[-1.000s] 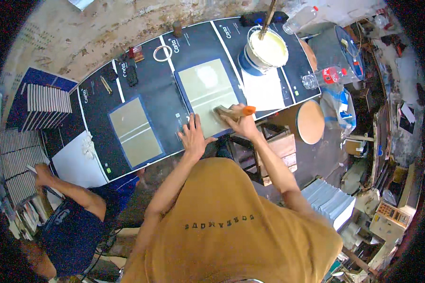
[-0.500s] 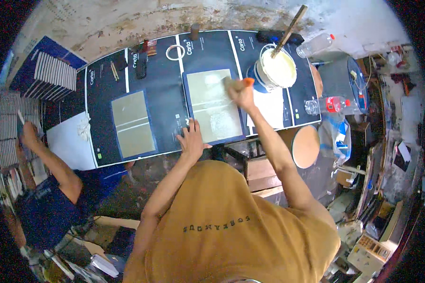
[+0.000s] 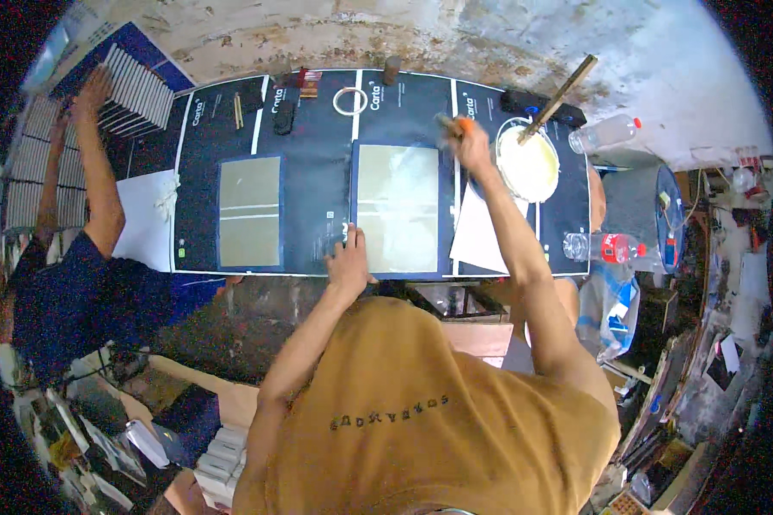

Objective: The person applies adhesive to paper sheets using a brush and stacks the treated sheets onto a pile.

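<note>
My left hand (image 3: 349,268) lies with fingers stretched out at the lower left edge of a book-cover-like panel (image 3: 395,184), grey-beige with a dark blue border. Wet, shiny patches cover much of the panel's grey face. Just past its upper right corner, my right hand (image 3: 472,148) grips a brush (image 3: 455,125) with an orange part; its tip is blurred. A bucket of cream-white paste (image 3: 528,163), with a wooden stick (image 3: 567,94) leaning in it, stands right of that hand. A second, similar panel (image 3: 250,240) lies to the left, looking drier.
White paper (image 3: 481,232) lies under my right forearm. Plastic bottles (image 3: 605,133) stand or lie at the table's right end. A tape roll (image 3: 349,101) is at the back. On the left, a co-worker's hand (image 3: 94,90) touches a stack of book blocks (image 3: 137,94).
My right hand has lifted the brush off the panel's upper part, past its upper right corner. The panel's wet area looks wider. The co-worker's hands moved up to the stack. The view shifted.
</note>
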Action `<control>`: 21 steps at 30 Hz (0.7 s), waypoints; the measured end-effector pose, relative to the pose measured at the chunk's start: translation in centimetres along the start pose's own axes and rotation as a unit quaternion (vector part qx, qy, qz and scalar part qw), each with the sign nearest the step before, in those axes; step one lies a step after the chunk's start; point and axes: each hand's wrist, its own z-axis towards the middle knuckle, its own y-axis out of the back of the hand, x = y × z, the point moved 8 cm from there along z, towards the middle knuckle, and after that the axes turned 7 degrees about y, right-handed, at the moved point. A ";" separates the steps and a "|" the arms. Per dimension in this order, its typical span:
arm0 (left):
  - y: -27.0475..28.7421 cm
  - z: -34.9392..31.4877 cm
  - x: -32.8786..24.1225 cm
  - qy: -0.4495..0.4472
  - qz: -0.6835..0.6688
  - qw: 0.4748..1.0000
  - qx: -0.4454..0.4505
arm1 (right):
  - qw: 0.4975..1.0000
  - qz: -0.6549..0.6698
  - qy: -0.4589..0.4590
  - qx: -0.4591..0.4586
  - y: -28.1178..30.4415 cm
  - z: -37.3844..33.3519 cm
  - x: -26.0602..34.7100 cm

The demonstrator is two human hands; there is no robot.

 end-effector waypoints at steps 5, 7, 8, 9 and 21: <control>0.2 -0.4 0.0 0.040 0.024 0.999 0.007 | 0.909 0.381 -0.035 0.164 -1.5 2.7 6.5; 0.3 -0.4 -0.2 0.039 0.028 0.999 0.018 | 0.886 0.317 0.108 0.321 -3.7 0.9 9.8; 0.1 -0.4 -0.1 0.036 0.018 0.999 0.009 | 0.880 0.286 0.146 0.351 -5.5 0.8 9.0; 0.2 -0.5 -0.1 0.034 0.016 0.999 0.016 | 0.907 0.231 0.085 0.341 -7.4 2.1 5.5; -0.5 -0.4 0.3 0.050 -0.015 0.998 0.020 | 0.882 0.167 0.190 0.397 -12.0 7.6 13.1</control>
